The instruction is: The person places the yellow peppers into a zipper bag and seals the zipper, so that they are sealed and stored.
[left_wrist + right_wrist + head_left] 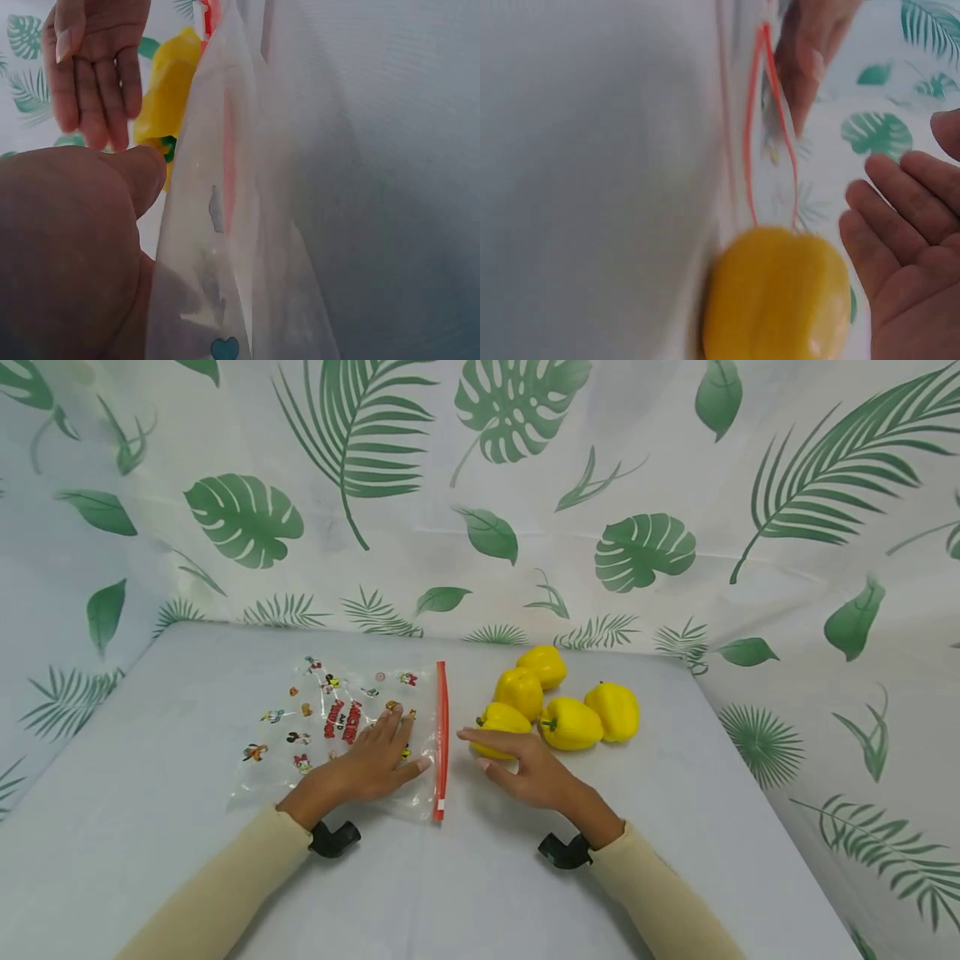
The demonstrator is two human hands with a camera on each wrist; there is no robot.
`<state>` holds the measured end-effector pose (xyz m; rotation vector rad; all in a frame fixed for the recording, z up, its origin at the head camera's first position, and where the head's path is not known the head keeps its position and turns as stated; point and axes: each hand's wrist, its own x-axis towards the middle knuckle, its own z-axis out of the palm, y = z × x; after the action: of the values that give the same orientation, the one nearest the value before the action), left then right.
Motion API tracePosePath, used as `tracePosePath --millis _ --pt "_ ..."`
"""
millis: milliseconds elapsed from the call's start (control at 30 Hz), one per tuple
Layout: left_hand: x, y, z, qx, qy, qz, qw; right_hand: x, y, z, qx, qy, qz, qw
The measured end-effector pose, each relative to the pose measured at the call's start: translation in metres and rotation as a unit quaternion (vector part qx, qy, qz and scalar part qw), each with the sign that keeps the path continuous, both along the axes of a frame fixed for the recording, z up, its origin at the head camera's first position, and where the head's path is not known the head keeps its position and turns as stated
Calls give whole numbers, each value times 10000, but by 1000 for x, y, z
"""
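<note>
A clear zip bag (315, 777) with cartoon prints and a red zip strip (442, 735) lies flat on the table. My left hand (375, 758) rests on it with fingers spread, close to the strip. In the right wrist view the red edges (789, 150) of the bag's mouth stand apart. My right hand (536, 768) hovers beside the nearest yellow bell pepper (504, 718), fingers straight and palm facing the bag. Nothing is held in it; the right wrist view shows its bare palm (922, 255) next to a pepper (776, 296).
Several more yellow bell peppers (572, 724) are grouped right of the bag on the white table (420, 902). Behind them rises a white cloth backdrop (420, 560) printed with green leaves. Each wrist wears a black camera mount (335, 840).
</note>
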<state>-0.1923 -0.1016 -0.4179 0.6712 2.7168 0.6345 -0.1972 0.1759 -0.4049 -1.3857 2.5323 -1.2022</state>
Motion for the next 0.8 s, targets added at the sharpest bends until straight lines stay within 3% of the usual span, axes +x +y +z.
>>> tracePosePath --millis 100,233,500,800 --pt "1 -2 -1 -90 -62 -56 9999 4 -7 -7 350 -307 325 9984" --pt "0 -5 -4 -253 -98 -119 9996 7 -12 -14 947 -565 422 9930" --pt "-2 -6 -10 -186 -77 -377 9991 6 -13 -18 1698 -598 577 9820" --pt "-5 -9 -11 118 -124 -689 9975 6 -10 -15 1646 -612 16 9845"
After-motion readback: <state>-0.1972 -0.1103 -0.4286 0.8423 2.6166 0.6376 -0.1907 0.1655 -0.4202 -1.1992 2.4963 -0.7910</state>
